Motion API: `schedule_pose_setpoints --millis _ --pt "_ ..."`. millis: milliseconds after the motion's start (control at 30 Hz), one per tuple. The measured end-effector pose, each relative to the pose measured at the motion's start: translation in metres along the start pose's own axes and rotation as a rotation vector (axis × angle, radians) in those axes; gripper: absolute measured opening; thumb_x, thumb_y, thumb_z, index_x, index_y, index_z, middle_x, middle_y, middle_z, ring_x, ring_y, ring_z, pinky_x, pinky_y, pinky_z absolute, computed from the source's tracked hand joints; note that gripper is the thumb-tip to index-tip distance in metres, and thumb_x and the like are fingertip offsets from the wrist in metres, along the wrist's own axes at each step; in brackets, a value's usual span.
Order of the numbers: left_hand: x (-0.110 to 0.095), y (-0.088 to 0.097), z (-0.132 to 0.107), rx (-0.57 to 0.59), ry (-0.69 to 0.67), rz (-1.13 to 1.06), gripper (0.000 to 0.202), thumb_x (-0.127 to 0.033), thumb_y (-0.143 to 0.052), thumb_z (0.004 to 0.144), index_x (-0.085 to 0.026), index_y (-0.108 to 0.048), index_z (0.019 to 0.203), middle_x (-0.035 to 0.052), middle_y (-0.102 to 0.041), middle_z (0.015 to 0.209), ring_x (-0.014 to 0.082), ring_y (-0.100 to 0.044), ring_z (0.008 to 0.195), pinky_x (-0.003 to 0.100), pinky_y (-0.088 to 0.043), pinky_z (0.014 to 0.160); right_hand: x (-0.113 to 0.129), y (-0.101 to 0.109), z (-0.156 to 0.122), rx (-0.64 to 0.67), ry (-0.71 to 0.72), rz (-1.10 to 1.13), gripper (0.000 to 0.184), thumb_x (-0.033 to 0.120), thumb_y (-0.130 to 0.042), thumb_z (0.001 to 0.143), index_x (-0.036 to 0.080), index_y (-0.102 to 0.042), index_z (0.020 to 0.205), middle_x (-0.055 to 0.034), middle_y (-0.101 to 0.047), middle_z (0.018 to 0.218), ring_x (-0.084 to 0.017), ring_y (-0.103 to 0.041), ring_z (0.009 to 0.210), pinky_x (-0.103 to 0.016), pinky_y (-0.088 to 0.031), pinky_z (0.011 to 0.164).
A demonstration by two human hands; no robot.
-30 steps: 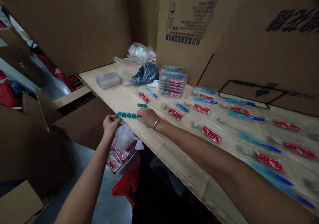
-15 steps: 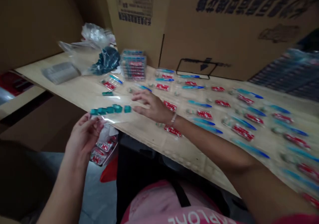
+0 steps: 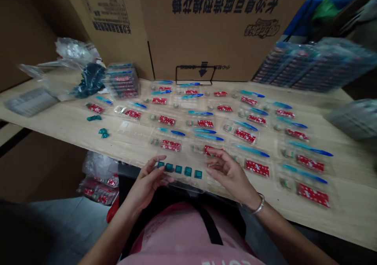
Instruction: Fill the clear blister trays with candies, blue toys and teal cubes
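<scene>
Five or so teal cubes, that is several teal cubes (image 3: 178,169), sit in a row in a clear plastic tray (image 3: 193,181) at the table's front edge, before my body. My left hand (image 3: 151,174) grips the tray's left end, thumb and fingers around the first cube. At the right end of the row my right hand (image 3: 229,174) hovers with fingers curved and apart; whether its fingertips touch the tray is hard to tell. Just beyond lie clear packs holding blue pens (image 3: 209,137) and red patterned packets (image 3: 171,145). Loose teal pieces (image 3: 103,133) rest farther left.
A stack of filled packs (image 3: 121,82) stands at the back left, beside a bag of teal pieces (image 3: 91,80) and stacked clear trays (image 3: 31,102). A large cardboard box (image 3: 212,37) rises behind. More packs (image 3: 312,66) are piled at the back right.
My left hand and the row of teal cubes have moved right and nearer my body. My right hand has come down to the row's right end. The camera view has turned right.
</scene>
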State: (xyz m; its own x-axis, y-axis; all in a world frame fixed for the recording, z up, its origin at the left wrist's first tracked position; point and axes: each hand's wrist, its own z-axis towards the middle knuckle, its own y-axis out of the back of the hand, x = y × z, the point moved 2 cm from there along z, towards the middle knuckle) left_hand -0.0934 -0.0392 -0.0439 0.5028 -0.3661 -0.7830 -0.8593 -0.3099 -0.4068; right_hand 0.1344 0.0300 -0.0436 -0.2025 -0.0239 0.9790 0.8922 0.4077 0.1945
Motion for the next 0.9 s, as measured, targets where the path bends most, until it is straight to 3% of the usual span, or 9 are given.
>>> schedule_pose_setpoints --millis 133,267,333,467,533,600,700,800,900 --pt "0.004 -0.011 -0.009 -0.011 0.012 0.019 0.051 -0.026 -0.073 0.066 -0.017 -0.051 0.112 0.0005 -0.067 0.064 0.0163 -0.068 0.058 0.018 -0.052 0.051 0.009 0.010 -0.001 -0.069 0.228 -0.257 0.051 0.039 -0.058 0.081 0.022 -0.039 0.126 -0.0128 -0.053 0.122 -0.024 -0.053 0.112 -0.042 -0.048 0.090" --pt "0.009 -0.012 -0.012 -0.057 0.030 -0.012 0.045 -0.024 -0.072 0.068 -0.016 -0.054 0.108 0.0008 -0.067 0.063 0.0152 -0.066 0.055 0.018 -0.049 0.049 0.029 -0.013 -0.009 0.099 0.700 -0.774 0.071 0.037 -0.066 0.074 0.019 -0.035 0.135 -0.0169 -0.033 0.143 -0.032 -0.028 0.133 -0.053 -0.030 0.104" --pt "0.009 -0.008 -0.011 -0.081 0.009 -0.039 0.044 -0.022 -0.072 0.067 -0.016 -0.055 0.106 0.0004 -0.067 0.066 0.0143 -0.066 0.055 0.019 -0.050 0.052 0.033 -0.030 -0.011 0.216 0.824 -0.944 0.068 0.033 -0.066 0.074 0.017 -0.038 0.135 -0.0184 -0.032 0.144 -0.033 -0.023 0.135 -0.054 -0.026 0.105" --pt "0.006 0.004 -0.007 -0.101 -0.026 -0.061 0.041 -0.022 -0.070 0.069 -0.016 -0.055 0.107 0.0016 -0.067 0.063 0.0146 -0.065 0.056 0.021 -0.049 0.055 0.029 -0.056 -0.004 0.375 0.840 -1.023 0.075 0.046 -0.063 0.075 0.013 -0.037 0.137 -0.0238 -0.032 0.142 -0.036 -0.026 0.133 -0.055 -0.030 0.101" --pt "0.001 0.011 -0.006 -0.101 -0.050 -0.061 0.040 -0.023 -0.068 0.071 -0.016 -0.055 0.108 0.0021 -0.067 0.060 0.0147 -0.064 0.057 0.020 -0.047 0.056 0.026 -0.063 0.002 0.337 0.914 -1.049 0.064 0.039 -0.059 0.081 0.012 -0.039 0.135 -0.0244 -0.039 0.138 -0.035 -0.034 0.130 -0.053 -0.036 0.098" --pt "-0.004 0.017 -0.004 -0.087 -0.060 -0.026 0.041 -0.026 -0.067 0.072 -0.017 -0.055 0.111 0.0020 -0.066 0.061 0.0148 -0.064 0.058 0.022 -0.047 0.057 0.022 -0.066 0.010 0.252 1.026 -1.073 0.047 0.023 -0.052 0.086 0.012 -0.044 0.131 -0.0227 -0.048 0.131 -0.031 -0.042 0.125 -0.046 -0.042 0.094" --pt "-0.014 0.033 0.001 -0.167 -0.199 0.213 0.042 -0.036 -0.063 0.076 -0.017 -0.056 0.112 0.0057 -0.068 0.079 0.0182 -0.064 0.073 0.026 -0.048 0.066 0.019 -0.063 0.024 0.164 1.101 -1.044 0.039 0.010 -0.042 0.088 0.012 -0.049 0.126 -0.0179 -0.053 0.127 -0.026 -0.047 0.120 -0.040 -0.047 0.091" --pt "-0.027 0.051 0.008 -0.328 -0.556 0.723 0.043 -0.039 -0.058 0.078 -0.019 -0.055 0.117 0.0096 -0.062 0.111 0.0254 -0.055 0.105 0.038 -0.042 0.091 0.021 -0.057 0.040 0.139 1.070 -0.997 0.040 0.006 -0.037 0.088 0.015 -0.051 0.125 -0.0133 -0.058 0.122 -0.023 -0.052 0.116 -0.039 -0.048 0.092" --pt "-0.032 0.063 0.018 -0.305 -0.762 1.153 0.048 -0.036 -0.053 0.083 -0.021 -0.045 0.127 0.0121 -0.050 0.130 0.0281 -0.041 0.122 0.047 -0.030 0.103 0.031 -0.056 0.054 0.169 0.996 -0.917 0.039 0.007 -0.038 0.089 0.018 -0.053 0.124 -0.0124 -0.060 0.120 -0.023 -0.054 0.114 -0.041 -0.049 0.092"
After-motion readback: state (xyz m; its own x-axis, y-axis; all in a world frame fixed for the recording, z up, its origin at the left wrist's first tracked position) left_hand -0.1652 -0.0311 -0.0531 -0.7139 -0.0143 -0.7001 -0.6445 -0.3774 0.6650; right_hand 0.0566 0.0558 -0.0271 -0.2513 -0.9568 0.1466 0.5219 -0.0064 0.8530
